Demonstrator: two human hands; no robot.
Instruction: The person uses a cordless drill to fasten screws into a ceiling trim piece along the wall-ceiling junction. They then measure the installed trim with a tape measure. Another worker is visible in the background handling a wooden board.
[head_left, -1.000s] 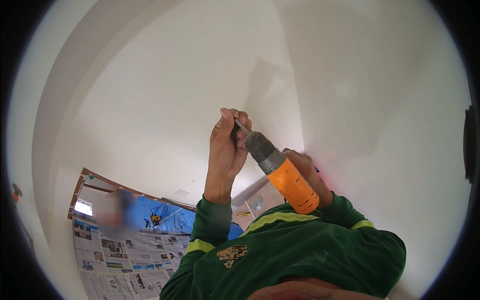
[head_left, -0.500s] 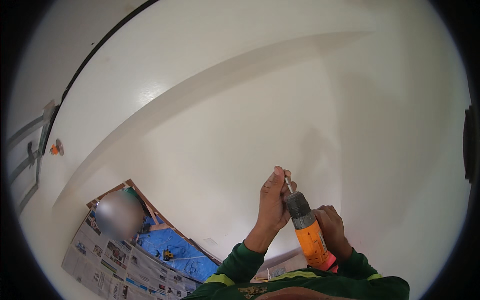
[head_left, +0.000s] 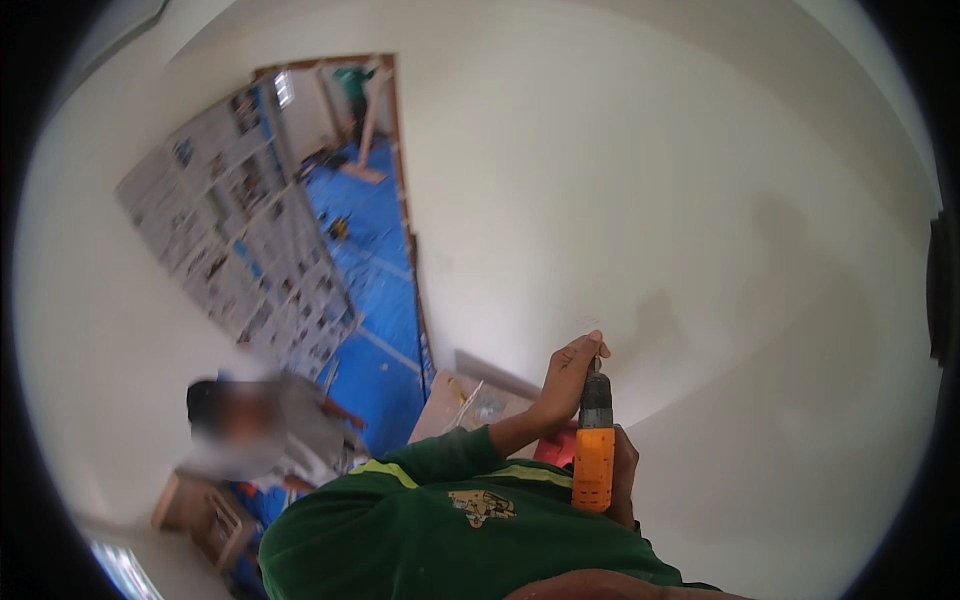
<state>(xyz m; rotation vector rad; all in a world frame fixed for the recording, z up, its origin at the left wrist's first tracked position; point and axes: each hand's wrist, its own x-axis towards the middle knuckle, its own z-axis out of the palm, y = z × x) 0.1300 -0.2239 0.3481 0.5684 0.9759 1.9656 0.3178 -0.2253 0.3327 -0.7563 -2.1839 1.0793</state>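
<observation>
Pale wall [head_left: 560,180], blue sheeting [head_left: 372,300], one orange drill [head_left: 594,465] in two hands.
Beside the sheeting leans one newspaper-covered panel [head_left: 235,225]; two other people are in view, one in grey [head_left: 318,425] at lower left, one in green [head_left: 353,88] beyond the doorway. The single drill is in front of the wearer's chest, chuck toward the wall; it looks stiff and fairly heavy, its weight likely toward the body, so the handle is the place to hold. The right hand [head_left: 624,470] seems wrapped round that handle, its fingers largely hidden behind the body. The left hand [head_left: 575,372] has its fingers pinched on one bit [head_left: 597,366] at the chuck: slim, light, hard and probably slippery, best taken along its shank.
</observation>
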